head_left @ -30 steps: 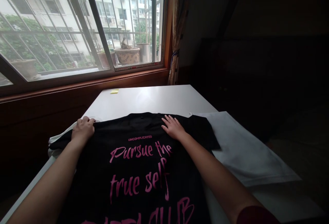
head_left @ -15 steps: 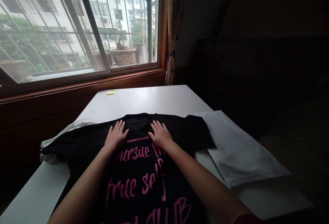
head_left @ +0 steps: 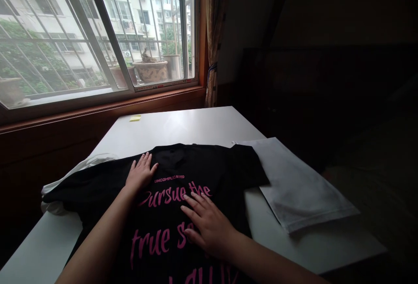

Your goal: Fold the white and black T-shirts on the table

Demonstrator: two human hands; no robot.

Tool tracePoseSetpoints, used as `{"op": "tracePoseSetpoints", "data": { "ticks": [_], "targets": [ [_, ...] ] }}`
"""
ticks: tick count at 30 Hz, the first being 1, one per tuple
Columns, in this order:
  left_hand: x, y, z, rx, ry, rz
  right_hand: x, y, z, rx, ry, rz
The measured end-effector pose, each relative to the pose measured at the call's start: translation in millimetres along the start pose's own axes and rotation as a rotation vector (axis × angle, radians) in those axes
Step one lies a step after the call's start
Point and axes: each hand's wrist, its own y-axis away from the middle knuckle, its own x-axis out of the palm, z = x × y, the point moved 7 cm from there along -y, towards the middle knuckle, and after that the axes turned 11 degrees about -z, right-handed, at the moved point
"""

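Observation:
A black T-shirt [head_left: 215,166] with pink lettering lies spread over the white table [head_left: 163,127], its neckline toward the far side. My left hand [head_left: 141,172] rests flat on the shirt's upper left, below the shoulder, fingers outstretched. Over the printed words in the middle of the chest is my right hand [head_left: 209,223], palm down with its fingers apart, covering part of the lettering. Neither hand grips the cloth. The shirt's lower part runs out of view at the bottom.
A pale, translucent flat bag [head_left: 303,188] lies to the right, near the shirt's right sleeve. White cloth [head_left: 78,173] shows beyond the left sleeve. A yellow sticky note [head_left: 135,118] is at the table's far left. Behind stand a barred window [head_left: 98,36] and a curtain [head_left: 214,40].
My right hand has come down from near the neckline to the middle of the printed chest. My left hand stays on the upper left of the shirt. The view has shifted slightly.

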Motion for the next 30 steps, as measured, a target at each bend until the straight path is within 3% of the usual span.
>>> {"op": "tracePoseSetpoints", "data": {
  "ticks": [6, 10, 15, 24, 30],
  "targets": [
    [0.6, -0.4, 0.3, 0.003, -0.007, -0.008, -23.6, 56.2, -13.8, 0.06, 0.046, -0.07],
    [-1.2, 0.2, 0.4, 0.0, -0.002, -0.019, -31.3, 90.4, -18.2, 0.041, 0.008, 0.004],
    [-2.0, 0.5, 0.7, -0.003, 0.001, -0.013, -46.1, 114.3, -17.9, -0.04, -0.147, 0.053],
    [-2.8, 1.1, 2.2, -0.014, 0.003, -0.017, -58.6, 116.3, -7.3, 0.012, -0.167, 0.06],
    [-12.6, 11.2, -11.5, -0.032, -0.007, -0.081, -75.6, 98.2, -32.0, 0.11, -0.007, -0.132]
  ]
}}
